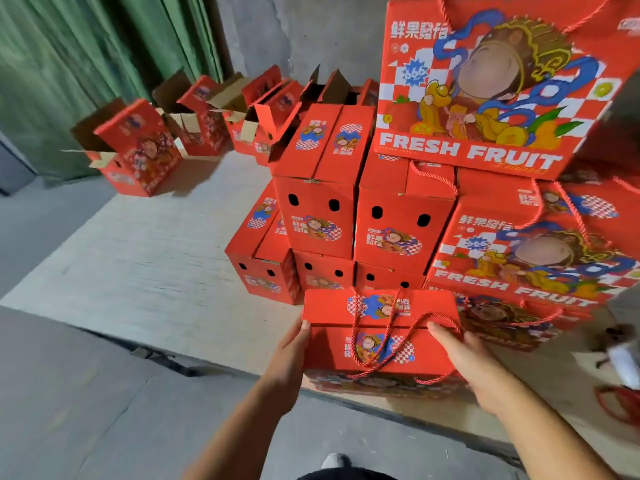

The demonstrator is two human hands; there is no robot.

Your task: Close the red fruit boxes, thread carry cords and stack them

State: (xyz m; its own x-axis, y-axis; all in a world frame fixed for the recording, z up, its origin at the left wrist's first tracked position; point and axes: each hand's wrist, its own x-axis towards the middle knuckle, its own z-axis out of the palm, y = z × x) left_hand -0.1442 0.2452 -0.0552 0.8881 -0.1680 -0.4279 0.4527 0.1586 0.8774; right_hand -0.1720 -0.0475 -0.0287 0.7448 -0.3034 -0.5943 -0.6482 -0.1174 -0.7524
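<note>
A closed red fruit box (377, 344) stands at the near edge of a pale wooden platform (166, 251). A red carry cord (384, 362) loops over its top. My left hand (291, 355) presses flat against the box's left side. My right hand (474, 362) lies on its right top edge with straight fingers touching the cord. Behind it rises a stack of closed red boxes (349, 216), two layers high, some with cords. Larger corded boxes (485, 84) are piled at the right.
Several open red boxes (145, 147) with raised flaps stand at the back left of the platform, in front of a green curtain (86, 46). Grey concrete floor (104, 410) lies below. Loose red cords (620, 407) lie at the right edge. The platform's left half is bare.
</note>
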